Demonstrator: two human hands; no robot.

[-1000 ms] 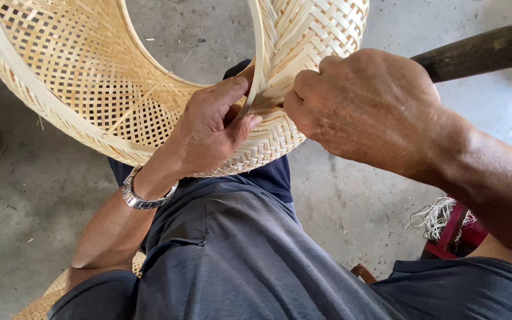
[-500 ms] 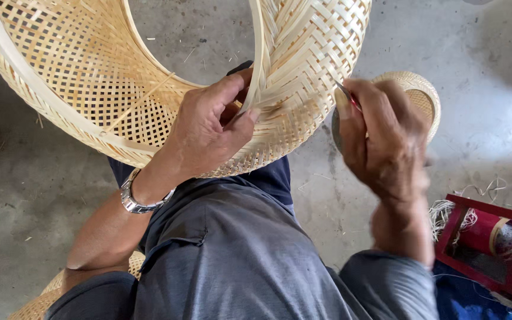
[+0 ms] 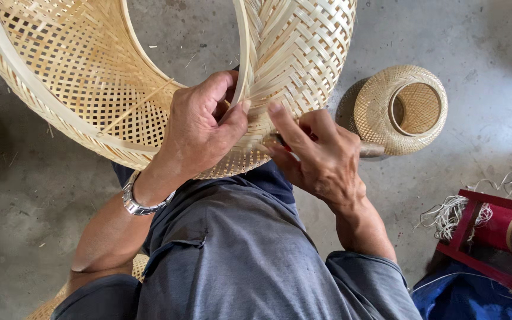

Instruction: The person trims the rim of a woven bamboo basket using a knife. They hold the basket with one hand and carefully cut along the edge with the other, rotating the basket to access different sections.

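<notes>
Both hands on woven bamboo frame (image 3: 303,65), edge work in progress.
I judge left hand (image 3: 200,127) clamps the rim; right hand (image 3: 318,157) pinches a small tool; next needs steady threading.

The floor (image 3: 42,195) is grey and hard, with little bits of straw on it. A small round woven basket (image 3: 401,109) sits on the floor. A red box (image 3: 493,249) and loose pale strings (image 3: 445,216) lie near it.

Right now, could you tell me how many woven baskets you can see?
3: a large basket in both hands, a small round one on the floor at right, a third's edge bottom left. Others may be hidden.
</notes>
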